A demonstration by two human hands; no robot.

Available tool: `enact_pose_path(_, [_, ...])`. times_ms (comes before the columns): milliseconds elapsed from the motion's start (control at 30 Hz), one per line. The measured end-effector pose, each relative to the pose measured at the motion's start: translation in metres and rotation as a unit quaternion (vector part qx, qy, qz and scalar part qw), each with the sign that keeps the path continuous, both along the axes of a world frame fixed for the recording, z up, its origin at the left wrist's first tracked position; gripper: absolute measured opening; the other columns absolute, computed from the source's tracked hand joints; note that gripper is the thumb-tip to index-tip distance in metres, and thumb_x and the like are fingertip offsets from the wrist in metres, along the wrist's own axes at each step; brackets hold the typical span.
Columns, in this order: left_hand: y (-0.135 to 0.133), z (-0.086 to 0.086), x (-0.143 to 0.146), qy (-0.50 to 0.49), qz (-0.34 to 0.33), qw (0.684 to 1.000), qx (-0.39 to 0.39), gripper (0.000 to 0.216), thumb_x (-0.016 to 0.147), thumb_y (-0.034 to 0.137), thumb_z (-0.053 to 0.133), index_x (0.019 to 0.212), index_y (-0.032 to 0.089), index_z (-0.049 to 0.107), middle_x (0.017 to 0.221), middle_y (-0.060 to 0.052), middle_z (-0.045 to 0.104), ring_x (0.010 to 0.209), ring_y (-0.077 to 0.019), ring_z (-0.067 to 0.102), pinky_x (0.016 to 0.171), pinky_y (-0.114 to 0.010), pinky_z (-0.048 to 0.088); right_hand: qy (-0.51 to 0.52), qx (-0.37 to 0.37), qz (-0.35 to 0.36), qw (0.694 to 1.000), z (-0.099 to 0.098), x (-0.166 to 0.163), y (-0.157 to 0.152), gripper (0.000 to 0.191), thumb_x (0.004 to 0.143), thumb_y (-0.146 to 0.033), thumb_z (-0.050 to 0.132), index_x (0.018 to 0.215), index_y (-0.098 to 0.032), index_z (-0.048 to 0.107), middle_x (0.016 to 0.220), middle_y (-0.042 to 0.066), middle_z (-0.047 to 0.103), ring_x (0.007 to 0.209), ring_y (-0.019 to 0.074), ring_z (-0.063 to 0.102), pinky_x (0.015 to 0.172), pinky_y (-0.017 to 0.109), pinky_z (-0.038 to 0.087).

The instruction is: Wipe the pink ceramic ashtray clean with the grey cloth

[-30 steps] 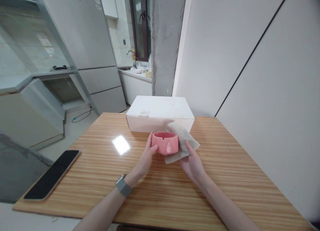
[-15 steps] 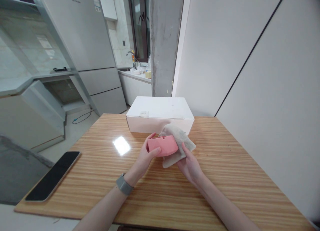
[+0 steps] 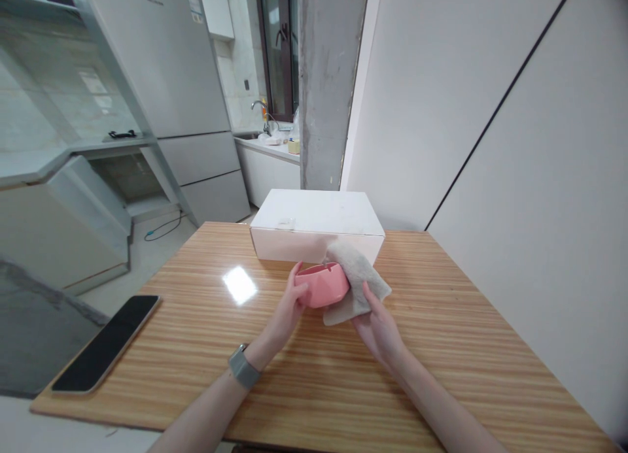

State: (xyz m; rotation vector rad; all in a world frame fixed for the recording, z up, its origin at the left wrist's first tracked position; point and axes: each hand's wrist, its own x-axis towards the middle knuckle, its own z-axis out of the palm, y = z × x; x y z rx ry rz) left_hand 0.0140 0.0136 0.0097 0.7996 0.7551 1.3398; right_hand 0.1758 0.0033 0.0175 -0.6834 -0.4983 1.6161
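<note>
My left hand (image 3: 292,299) grips a pink ashtray (image 3: 324,289) by its left end, thumb on the near wall and fingers at the far side. The ashtray has a notched rim and is held above the table, tilted so that a sliver of its inside shows. In my right hand (image 3: 377,325) is a grey-beige cloth (image 3: 357,270), pinched with the thumb on top and the other fingers beneath, mostly hidden. The cloth lies against the ashtray's right end and hangs below it.
Behind my hands a closed white box (image 3: 314,214) stands on the wooden table (image 3: 441,348). A black-faced tablet or large phone (image 3: 108,345) lies near the left edge. A white wall (image 3: 490,113) borders the right side; a fridge (image 3: 161,67) and sink counter stand beyond the table.
The ashtray has tipped, so more of its rim and inside now shows. Both hands and the cloth sit slightly farther right; the view has also shifted a little.
</note>
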Motion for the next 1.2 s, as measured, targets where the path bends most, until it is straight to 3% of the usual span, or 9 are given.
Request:
enact_pose_path(67, [0.0, -0.001, 0.0, -0.04, -0.026, 0.999, -0.018, 0.08, 0.078, 0.029, 0.064, 0.149, 0.026, 0.028, 0.134, -0.009, 0.058, 0.126, -0.0238, 0.051, 0.11, -0.04, 0.034, -0.001, -0.004, -0.007, 1.0, 0.0, 0.001, 0.002, 0.038, 0.079, -0.04, 0.071, 0.113, -0.023, 0.069, 0.117, 0.003, 0.073, 0.126, 0.0263, 0.054, 0.104, 0.041, 0.046])
enact_pose_path(200, [-0.002, -0.001, -0.003, -0.001, -0.025, 1.0, 0.008, 0.076, 0.078, 0.027, 0.07, 0.146, 0.03, 0.037, 0.141, -0.007, 0.053, 0.132, -0.0243, 0.046, 0.112, -0.039, 0.031, 0.008, 0.001, 0.004, 1.0, 0.003, 0.002, 0.004, 0.037, 0.081, -0.042, 0.069, 0.113, -0.022, 0.069, 0.119, 0.003, 0.072, 0.13, 0.0256, 0.051, 0.109, 0.041, 0.041])
enact_pose_path(367, [-0.004, 0.002, -0.005, 0.007, -0.028, 0.997, 0.064, 0.071, 0.073, 0.032, 0.077, 0.137, 0.02, 0.049, 0.135, -0.013, 0.056, 0.129, -0.03, 0.048, 0.108, -0.042, 0.035, 0.015, 0.008, 0.026, 1.0, 0.008, 0.0, 0.0, 0.036, 0.081, -0.043, 0.068, 0.111, -0.022, 0.07, 0.118, 0.004, 0.072, 0.129, 0.026, 0.052, 0.111, 0.041, 0.039])
enact_pose_path(567, [-0.004, 0.002, -0.003, -0.021, -0.042, 0.998, 0.043, 0.075, 0.061, 0.029, 0.085, 0.127, 0.019, 0.051, 0.131, -0.013, 0.057, 0.119, -0.0295, 0.054, 0.098, -0.04, 0.043, 0.017, -0.001, 0.037, 0.999, 0.006, 0.0, -0.001, 0.036, 0.082, -0.043, 0.068, 0.111, -0.021, 0.071, 0.12, 0.003, 0.072, 0.133, 0.0261, 0.047, 0.114, 0.041, 0.035])
enact_pose_path(833, [-0.001, 0.002, -0.002, 0.098, 0.045, 0.993, 0.052, 0.083, 0.054, 0.021, 0.087, 0.126, 0.022, 0.045, 0.128, -0.011, 0.058, 0.116, -0.0275, 0.056, 0.094, -0.037, 0.046, 0.021, 0.009, 0.04, 0.999, 0.001, -0.001, -0.001, 0.036, 0.082, -0.04, 0.069, 0.112, -0.021, 0.07, 0.12, 0.003, 0.071, 0.133, 0.0247, 0.047, 0.114, 0.039, 0.034])
enact_pose_path(1033, [0.001, 0.001, -0.002, 0.172, 0.118, 0.978, 0.016, 0.095, 0.047, 0.023, 0.089, 0.129, 0.021, 0.04, 0.124, -0.012, 0.058, 0.113, -0.0285, 0.057, 0.095, -0.04, 0.046, 0.018, -0.001, 0.046, 0.999, -0.002, -0.006, -0.004, 0.038, 0.08, -0.038, 0.071, 0.113, -0.02, 0.069, 0.119, 0.004, 0.072, 0.127, 0.0268, 0.054, 0.111, 0.042, 0.039])
enact_pose_path(1100, [0.001, 0.0, -0.001, 0.159, 0.101, 0.982, 0.021, 0.098, 0.049, 0.022, 0.088, 0.133, 0.023, 0.038, 0.129, -0.012, 0.056, 0.117, -0.0286, 0.055, 0.099, -0.041, 0.043, 0.017, -0.002, 0.044, 0.999, -0.002, -0.007, -0.004, 0.038, 0.08, -0.038, 0.071, 0.113, -0.02, 0.069, 0.119, 0.005, 0.072, 0.128, 0.0269, 0.053, 0.111, 0.042, 0.04])
enact_pose_path(1200, [0.002, -0.002, -0.001, 0.067, 0.028, 0.997, 0.027, 0.091, 0.064, 0.029, 0.079, 0.143, 0.025, 0.033, 0.139, -0.011, 0.051, 0.128, -0.0282, 0.048, 0.108, -0.041, 0.036, 0.023, -0.004, 0.032, 0.999, -0.001, -0.005, -0.001, 0.038, 0.081, -0.038, 0.07, 0.115, -0.02, 0.068, 0.121, 0.005, 0.071, 0.131, 0.0258, 0.05, 0.111, 0.042, 0.039])
